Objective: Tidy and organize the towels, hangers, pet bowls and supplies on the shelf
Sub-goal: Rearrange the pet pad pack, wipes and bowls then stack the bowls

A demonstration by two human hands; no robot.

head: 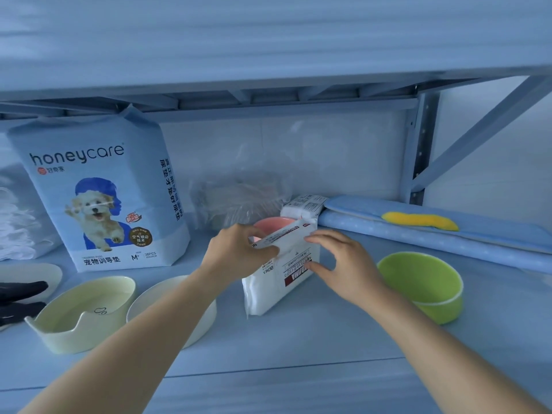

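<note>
Upper left: pale-blue plastic pet-pad bag (pixel 98 189) upright on blue shelf (pixel 298 342). Lower left: pale-yellow notched-rim bowl (pixel 86 312), white round bowl (pixel 170 297) beside it. Centre: left hand (pixel 239 249) pinches top flap of white soft printed pack (pixel 277 285); right hand (pixel 343 264), fingers spread, touches pack's side. Right: lime-green round bowl (pixel 424 285).

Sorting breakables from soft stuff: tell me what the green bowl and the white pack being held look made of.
Green bowl: likely plastic or melamine, smooth satin finish, even colour; glazed ceramic not excluded. White pack: soft printed plastic film over padding; its top flap bends where the left hand pinches it.
</note>
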